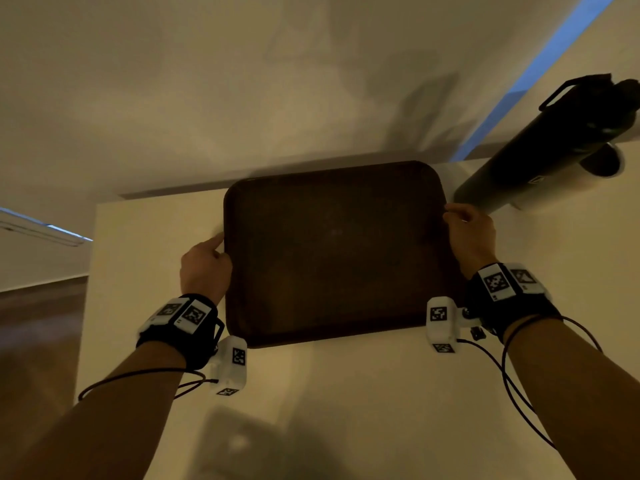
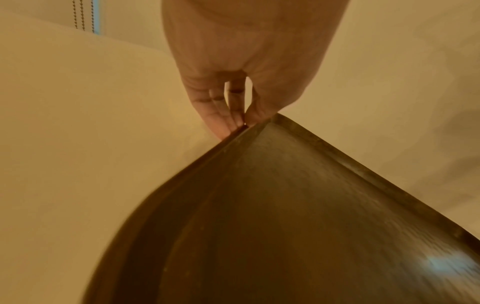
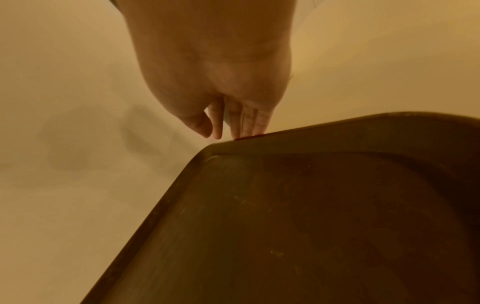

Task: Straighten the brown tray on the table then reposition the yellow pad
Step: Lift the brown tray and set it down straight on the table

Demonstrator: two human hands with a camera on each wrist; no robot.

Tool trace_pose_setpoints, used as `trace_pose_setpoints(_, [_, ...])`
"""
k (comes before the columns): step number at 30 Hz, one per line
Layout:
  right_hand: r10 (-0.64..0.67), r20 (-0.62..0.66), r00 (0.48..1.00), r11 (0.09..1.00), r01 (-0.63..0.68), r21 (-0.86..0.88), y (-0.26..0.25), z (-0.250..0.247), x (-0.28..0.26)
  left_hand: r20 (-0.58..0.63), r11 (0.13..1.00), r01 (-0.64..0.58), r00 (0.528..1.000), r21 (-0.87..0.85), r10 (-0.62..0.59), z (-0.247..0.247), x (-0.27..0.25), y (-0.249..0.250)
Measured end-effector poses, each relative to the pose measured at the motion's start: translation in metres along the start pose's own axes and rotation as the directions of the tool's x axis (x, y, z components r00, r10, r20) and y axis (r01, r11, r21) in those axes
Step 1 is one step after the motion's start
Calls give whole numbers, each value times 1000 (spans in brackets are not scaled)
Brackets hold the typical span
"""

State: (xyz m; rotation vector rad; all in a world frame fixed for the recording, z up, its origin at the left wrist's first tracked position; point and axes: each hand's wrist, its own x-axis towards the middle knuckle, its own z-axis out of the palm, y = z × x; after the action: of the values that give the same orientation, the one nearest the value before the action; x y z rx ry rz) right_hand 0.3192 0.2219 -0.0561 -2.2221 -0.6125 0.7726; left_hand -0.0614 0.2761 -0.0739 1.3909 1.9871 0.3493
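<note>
The brown tray (image 1: 332, 254) lies empty on the white table (image 1: 346, 393), its long sides nearly square to the table edge. My left hand (image 1: 206, 265) is at the tray's left rim. In the left wrist view, the left hand (image 2: 241, 121) pinches the rim of the tray (image 2: 285, 205), thumb on one side and fingers on the other. My right hand (image 1: 467, 230) is at the right rim near the far corner. In the right wrist view, the right hand (image 3: 233, 131) has straight fingertips (image 3: 249, 131) touching the outer edge of the tray (image 3: 311, 226), thumb apart. No yellow pad is visible.
A tall black cylinder (image 1: 540, 150) with a white end stands on the table just right of the tray's far right corner, close to my right hand. A wall rises behind the table. The table's left edge drops to a wooden floor (image 1: 34, 323).
</note>
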Motion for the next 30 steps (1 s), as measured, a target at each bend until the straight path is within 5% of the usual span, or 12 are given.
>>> trace_pose_setpoints(14, [-54, 16, 998, 997, 55, -52, -2, 0, -6, -2, 999, -43, 999, 5, 43, -3, 0, -3])
trace_pose_setpoints(22, [-204, -2, 979, 979, 204, 23, -2, -4, -57, -59, 997, 24, 998, -77, -29, -27, -14, -14])
trace_pose_setpoints(27, [-250, 229, 941, 968, 248, 37, 13, 3, -124, 47, 973, 118, 993, -199, -111, -59, -76, -41])
trace_pose_setpoints(30, [-221, 469, 855, 971, 236, 27, 40, 11, -174, 147, 972, 136, 983, -191, -109, -75, -128, -65])
